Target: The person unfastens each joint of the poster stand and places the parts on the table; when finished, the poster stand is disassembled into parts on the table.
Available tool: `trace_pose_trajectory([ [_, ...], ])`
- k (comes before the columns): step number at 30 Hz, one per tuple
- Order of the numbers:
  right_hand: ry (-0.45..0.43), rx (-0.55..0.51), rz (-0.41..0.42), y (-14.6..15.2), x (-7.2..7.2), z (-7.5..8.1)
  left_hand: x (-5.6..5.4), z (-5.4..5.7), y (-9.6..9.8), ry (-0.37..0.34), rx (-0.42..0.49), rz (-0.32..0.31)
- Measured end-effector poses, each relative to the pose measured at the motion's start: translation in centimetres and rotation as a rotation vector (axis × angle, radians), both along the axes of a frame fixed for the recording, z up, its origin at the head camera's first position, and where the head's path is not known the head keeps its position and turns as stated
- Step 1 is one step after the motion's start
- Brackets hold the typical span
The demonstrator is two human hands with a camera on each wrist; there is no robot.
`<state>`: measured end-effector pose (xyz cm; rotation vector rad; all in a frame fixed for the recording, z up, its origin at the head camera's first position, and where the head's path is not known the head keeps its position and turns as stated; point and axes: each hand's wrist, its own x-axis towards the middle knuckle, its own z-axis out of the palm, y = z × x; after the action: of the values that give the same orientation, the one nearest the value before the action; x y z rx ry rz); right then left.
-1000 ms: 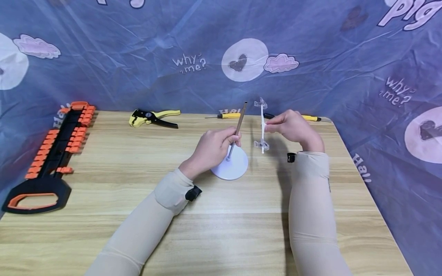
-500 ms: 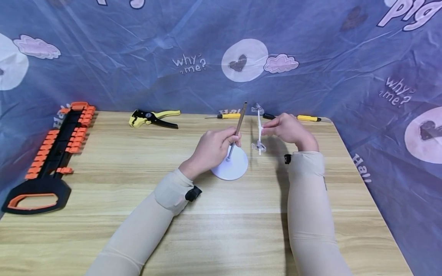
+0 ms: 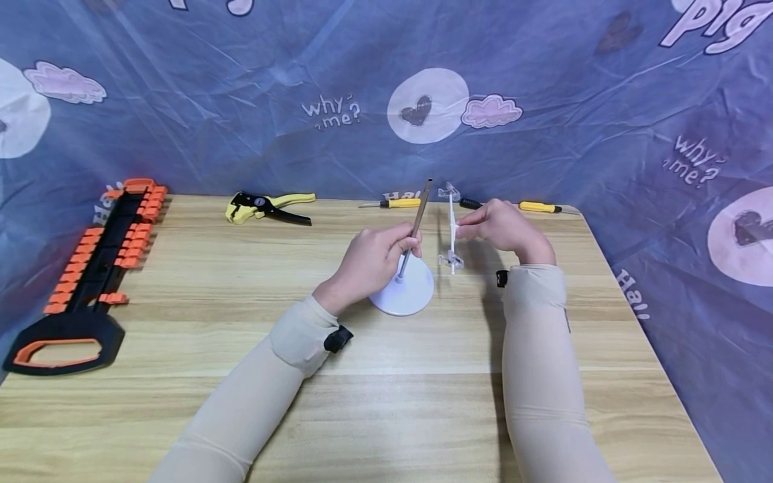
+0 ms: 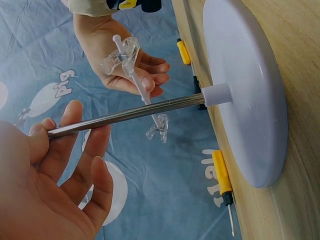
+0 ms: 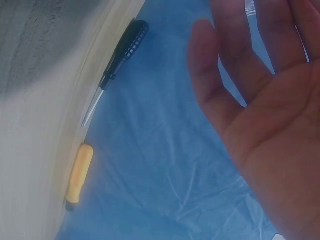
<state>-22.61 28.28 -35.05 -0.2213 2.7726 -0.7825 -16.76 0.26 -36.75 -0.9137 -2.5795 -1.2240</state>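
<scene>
Your left fingers (image 4: 95,150) pinch the rod (image 4: 125,116); just right of them, your right fingers (image 3: 475,217) pinch the clip bar (image 3: 453,233), crosswise to it

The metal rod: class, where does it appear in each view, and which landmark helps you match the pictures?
Head view: the metal rod is just right of centre, its top leaning right.
Left wrist view: it slants across the middle, rising toward the right.
Right wrist view: not visible.
Shared landmark: the black-handled screwdriver, partly hidden in the head and left wrist views.
</scene>
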Motion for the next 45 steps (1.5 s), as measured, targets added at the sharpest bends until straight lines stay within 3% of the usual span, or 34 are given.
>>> trace_pose_trajectory([
  [35,-0.056,0.008,0.059,0.2,-0.1,-0.9,0.1,0.1,0.0,-0.009,0.000,0.002],
  [45,-0.032,0.084,0.073,-0.1,-0.5,-1.3,0.1,0.2,0.0,-0.007,-0.001,0.001],
])
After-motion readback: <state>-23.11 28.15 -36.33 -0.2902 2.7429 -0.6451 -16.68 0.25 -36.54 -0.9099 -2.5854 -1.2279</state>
